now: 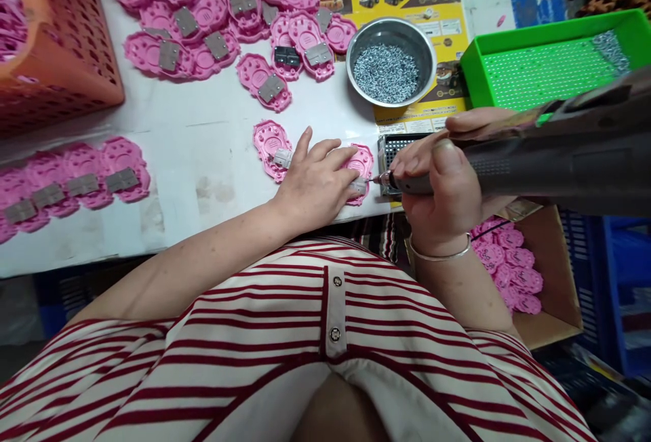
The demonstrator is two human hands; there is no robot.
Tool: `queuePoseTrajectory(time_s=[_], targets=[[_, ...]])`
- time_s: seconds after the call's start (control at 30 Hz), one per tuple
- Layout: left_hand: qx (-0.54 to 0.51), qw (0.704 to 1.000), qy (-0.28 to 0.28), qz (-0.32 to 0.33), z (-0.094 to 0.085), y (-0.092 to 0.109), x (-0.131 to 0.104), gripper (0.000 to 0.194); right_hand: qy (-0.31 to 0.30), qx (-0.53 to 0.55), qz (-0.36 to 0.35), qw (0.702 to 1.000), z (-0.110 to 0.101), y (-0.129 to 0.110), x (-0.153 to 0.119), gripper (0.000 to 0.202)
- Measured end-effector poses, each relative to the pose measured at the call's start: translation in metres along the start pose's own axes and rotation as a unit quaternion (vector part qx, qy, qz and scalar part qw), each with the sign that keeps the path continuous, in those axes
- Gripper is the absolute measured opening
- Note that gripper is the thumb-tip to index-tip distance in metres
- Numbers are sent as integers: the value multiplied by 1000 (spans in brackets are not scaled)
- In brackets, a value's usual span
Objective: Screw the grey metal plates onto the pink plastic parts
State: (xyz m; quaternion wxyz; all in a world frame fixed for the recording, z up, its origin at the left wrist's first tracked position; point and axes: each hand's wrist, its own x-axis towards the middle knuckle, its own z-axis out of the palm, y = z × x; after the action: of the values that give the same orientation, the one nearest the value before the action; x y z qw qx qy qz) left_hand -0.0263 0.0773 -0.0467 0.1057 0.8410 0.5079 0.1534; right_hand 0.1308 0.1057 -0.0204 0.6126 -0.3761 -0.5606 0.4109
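Note:
My right hand (447, 184) is wrapped round a dark electric screwdriver (549, 164) lying almost level, its bit pointing left. The bit's tip meets the grey piece on a pink plastic shell (363, 156) near the table's front edge. My left hand (310, 181) lies over that shell, its fingers pressing it down and partly hiding it. Just left of those fingers is a second pink shell (269, 140) with a light grey piece on it. A small black perforated tray (391, 147) sits behind the screwdriver's nose, partly covered by my right hand.
A steel bowl (356, 89) of small screws and a green tray (472, 83) stand behind my hands. Many pink shells (203, 15) with grey covers are heaped at the back; others line up at left. An orange basket (76, 55) stands left, a cardboard box (554, 279) below right.

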Motion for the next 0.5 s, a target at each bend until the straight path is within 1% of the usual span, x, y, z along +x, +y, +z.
queuePoseTrajectory(time_s=[0.07,0.1,0.17,0.27,0.37,0.43,0.5], targets=[[-16,1000,5,-8,0,-1,0,26,55,34,-36,997,3,-7,-1,22],[-26,1000,11,-13,-1,-1,1,28,69,40,-52,995,4,-12,0,18],[-42,999,26,-20,-1,0,1,26,75,46,-77,993,5,-20,0,12],[-54,997,55,-17,-3,2,2,23,47,65,-110,991,4,-30,1,3],[-51,996,76,-4,-7,6,1,27,15,67,-143,987,2,-32,1,13],[-52,996,77,7,-8,8,0,21,11,92,-142,985,2,-33,1,12],[-58,995,74,12,-8,8,-1,14,8,118,-126,985,2,-34,0,10]])
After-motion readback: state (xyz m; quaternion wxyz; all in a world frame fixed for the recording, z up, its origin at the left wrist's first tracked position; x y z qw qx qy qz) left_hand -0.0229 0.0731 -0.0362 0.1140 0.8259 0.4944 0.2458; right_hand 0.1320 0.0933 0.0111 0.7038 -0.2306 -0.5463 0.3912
